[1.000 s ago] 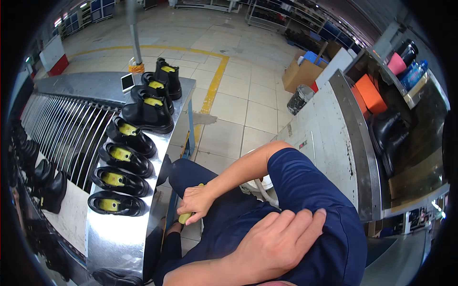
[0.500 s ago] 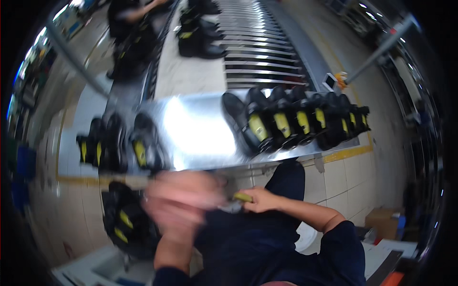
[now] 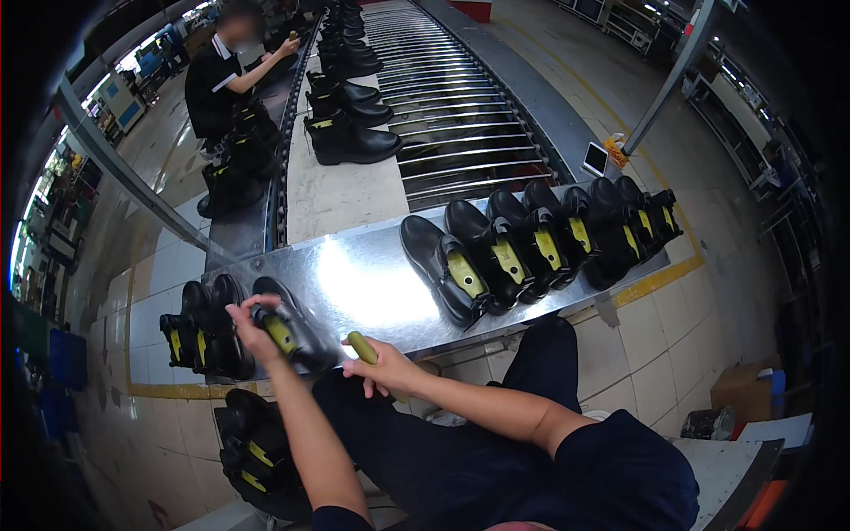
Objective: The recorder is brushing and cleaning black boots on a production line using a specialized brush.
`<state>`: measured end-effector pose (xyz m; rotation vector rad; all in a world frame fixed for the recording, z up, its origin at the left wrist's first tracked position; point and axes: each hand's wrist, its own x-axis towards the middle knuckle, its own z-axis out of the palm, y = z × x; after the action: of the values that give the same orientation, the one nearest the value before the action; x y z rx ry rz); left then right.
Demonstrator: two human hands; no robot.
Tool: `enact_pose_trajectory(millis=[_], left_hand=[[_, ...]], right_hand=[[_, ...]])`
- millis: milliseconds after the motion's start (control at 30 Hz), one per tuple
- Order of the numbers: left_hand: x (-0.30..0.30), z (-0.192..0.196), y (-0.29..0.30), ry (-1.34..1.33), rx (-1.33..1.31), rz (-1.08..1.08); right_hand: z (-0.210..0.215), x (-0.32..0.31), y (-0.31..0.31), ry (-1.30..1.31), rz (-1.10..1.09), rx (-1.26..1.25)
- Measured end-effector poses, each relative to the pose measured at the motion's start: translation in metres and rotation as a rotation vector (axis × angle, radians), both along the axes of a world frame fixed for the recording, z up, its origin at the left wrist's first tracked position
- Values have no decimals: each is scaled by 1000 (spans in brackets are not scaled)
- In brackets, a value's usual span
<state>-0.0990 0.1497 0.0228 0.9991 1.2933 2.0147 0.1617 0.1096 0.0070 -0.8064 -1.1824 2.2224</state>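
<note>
At the left part of the metal table (image 3: 354, 283), my left hand (image 3: 254, 334) grips a black boot (image 3: 305, 332) at its upper part. Its yellow-green strip faces me, and its lower edge is slightly blurred. My right hand (image 3: 385, 367) is closed around a tool with a stubby yellow-green handle (image 3: 361, 347), just right of that boot; the tool's working end is hidden. More black boots (image 3: 202, 323) stand directly left of my left hand. A row of similar boots (image 3: 509, 257) fills the table's right side.
Beyond the table runs a roller conveyor (image 3: 460, 97) with boots (image 3: 350, 142) on a pale strip. A co-worker (image 3: 217, 84) stands at its far left. Stacked boots (image 3: 252, 451) sit low at my left. Metal posts (image 3: 133, 177) rise beside the table; a white-screened device (image 3: 595, 159) lies at right.
My left hand has moved from a blur over my lap up and left to the boot on the table. My right hand, still holding the tool, has shifted left toward the table edge. The view has tilted.
</note>
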Motion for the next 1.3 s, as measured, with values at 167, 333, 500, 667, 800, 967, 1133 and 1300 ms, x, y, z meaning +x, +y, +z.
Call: enact_pose_trajectory(millis=[167,333,500,667,800,967,1133,1300], left_hand=[[105,24,1,158,-115,688],[118,18,-62,611,-183,289],[52,8,-89,744,-624,6],[79,20,-87,668,-362,86],[92,-15,-146,694,-325,173],[105,-31,-185,667,-386,124],[109,-32,-190,793,-398,86],[111,-58,-201,1104,-194,141]], right_hand=[[2,-3,7,-14,-217,80],[11,17,47,-126,-322,98],[-10,19,61,-72,-150,67],[-18,42,87,55,-321,37],[-25,40,80,107,-295,104],[-22,36,76,-8,-218,191],[-18,38,70,-82,-183,215],[-15,36,72,-133,-171,249]])
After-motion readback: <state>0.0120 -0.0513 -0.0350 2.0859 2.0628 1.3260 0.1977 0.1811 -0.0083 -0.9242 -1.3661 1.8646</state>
